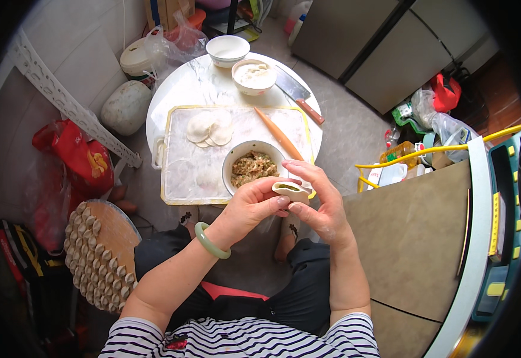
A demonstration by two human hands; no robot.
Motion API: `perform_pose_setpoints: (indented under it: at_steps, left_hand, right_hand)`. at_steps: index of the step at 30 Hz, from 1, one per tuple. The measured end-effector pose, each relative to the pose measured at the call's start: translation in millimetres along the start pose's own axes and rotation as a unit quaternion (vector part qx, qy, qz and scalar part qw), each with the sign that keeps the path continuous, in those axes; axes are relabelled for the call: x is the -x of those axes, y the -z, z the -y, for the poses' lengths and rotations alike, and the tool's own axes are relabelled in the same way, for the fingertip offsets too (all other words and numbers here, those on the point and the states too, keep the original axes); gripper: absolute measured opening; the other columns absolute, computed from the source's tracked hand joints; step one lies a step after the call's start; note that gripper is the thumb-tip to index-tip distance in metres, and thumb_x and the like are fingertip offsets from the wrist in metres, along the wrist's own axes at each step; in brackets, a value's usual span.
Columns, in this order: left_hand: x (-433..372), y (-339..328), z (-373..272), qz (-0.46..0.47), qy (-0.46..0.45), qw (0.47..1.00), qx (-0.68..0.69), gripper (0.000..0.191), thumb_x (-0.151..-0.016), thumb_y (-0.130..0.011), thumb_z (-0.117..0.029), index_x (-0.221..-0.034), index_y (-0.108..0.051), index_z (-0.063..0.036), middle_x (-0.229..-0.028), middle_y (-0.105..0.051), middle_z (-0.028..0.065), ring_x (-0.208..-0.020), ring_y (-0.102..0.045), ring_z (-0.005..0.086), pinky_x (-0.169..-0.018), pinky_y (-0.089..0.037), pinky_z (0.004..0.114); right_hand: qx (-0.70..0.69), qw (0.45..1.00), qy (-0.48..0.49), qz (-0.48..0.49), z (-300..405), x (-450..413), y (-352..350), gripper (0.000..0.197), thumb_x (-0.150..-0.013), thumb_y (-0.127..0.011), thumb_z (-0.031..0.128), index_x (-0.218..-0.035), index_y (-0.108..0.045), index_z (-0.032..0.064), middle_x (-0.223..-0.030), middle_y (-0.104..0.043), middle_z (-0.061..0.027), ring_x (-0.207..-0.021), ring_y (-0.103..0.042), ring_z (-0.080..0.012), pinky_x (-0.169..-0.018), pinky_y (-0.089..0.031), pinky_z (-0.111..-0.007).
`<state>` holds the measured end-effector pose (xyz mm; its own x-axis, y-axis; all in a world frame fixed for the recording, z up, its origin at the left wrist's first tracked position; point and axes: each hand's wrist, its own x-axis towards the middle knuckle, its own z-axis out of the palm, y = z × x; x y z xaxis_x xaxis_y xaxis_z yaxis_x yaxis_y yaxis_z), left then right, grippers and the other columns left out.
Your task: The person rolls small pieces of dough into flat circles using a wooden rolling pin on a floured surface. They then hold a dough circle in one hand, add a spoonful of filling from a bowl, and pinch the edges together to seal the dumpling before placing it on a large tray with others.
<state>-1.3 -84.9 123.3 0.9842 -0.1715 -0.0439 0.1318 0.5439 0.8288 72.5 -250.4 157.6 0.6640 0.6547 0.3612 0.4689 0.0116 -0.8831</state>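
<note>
Between my hands is a partly folded dumpling [291,189] with green filling showing at its open edge. My left hand [260,199] pinches its left end; the fingers of my right hand [316,194] curve round its right side. Just beyond them a bowl of minced filling [254,168] stands on the floured cutting board [184,172]. Round dough wrappers [210,128] lie overlapping at the board's upper left. A tapered wooden rolling pin [278,133] rests slantwise right of them. Rows of folded dumplings [97,264] cover much of a round board at lower left.
On the round table [157,103] stand a bowl of flour [254,77] and a white bowl [228,48], with a cleaver [298,91] at the right edge. A pale green melon [126,107] and red bag [86,156] are to the left. A yellow hose [439,148] crosses at right.
</note>
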Motion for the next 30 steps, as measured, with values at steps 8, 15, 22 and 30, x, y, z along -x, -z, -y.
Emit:
perform_pose_setpoints:
  at_steps: [8,15,22,30]
  left_hand:
    - [-2,-3,2,0.019,0.015,0.999,-0.037,0.029,-0.094,-0.058,-0.015,-0.120,-0.057,-0.0026,-0.105,-0.062,0.0008,-0.097,-0.058,0.0082,-0.084,-0.051,0.026]
    - [-4,-13,26,-0.034,-0.019,0.997,0.073,0.033,-0.095,-0.056,-0.013,-0.127,-0.050,-0.0043,-0.113,-0.059,0.0020,-0.102,-0.057,0.0097,-0.089,-0.047,0.027]
    - [-4,0,25,-0.004,-0.003,0.995,-0.095,0.030,-0.094,-0.056,-0.010,-0.123,-0.054,-0.0025,-0.108,-0.060,0.0010,-0.095,-0.055,0.0071,-0.081,-0.048,0.024]
    - [-2,-10,18,-0.046,0.038,0.998,-0.008,0.028,-0.095,-0.057,-0.020,-0.117,-0.058,-0.0031,-0.108,-0.061,0.0005,-0.099,-0.057,0.0072,-0.083,-0.048,0.024]
  right_hand:
    - [0.173,0.981,0.085,0.032,-7,-2,6,0.026,-0.087,-0.063,0.017,-0.108,-0.067,0.0018,-0.111,-0.067,-0.0120,-0.110,-0.059,-0.0298,-0.095,-0.045,-0.040]
    - [0.166,0.984,0.065,0.007,-15,-3,0,0.033,-0.088,-0.063,0.021,-0.115,-0.064,0.0018,-0.117,-0.064,-0.0135,-0.117,-0.055,-0.0307,-0.099,-0.042,-0.039]
    - [0.186,0.979,0.032,0.080,-17,-3,7,0.039,-0.089,-0.061,0.024,-0.121,-0.060,0.0017,-0.123,-0.060,-0.0134,-0.123,-0.050,-0.0317,-0.102,-0.038,-0.042]
    - [0.193,0.978,0.046,0.067,-23,-3,1,0.031,-0.091,-0.058,0.020,-0.115,-0.063,0.0017,-0.118,-0.064,-0.0129,-0.121,-0.053,-0.0319,-0.102,-0.038,-0.043]
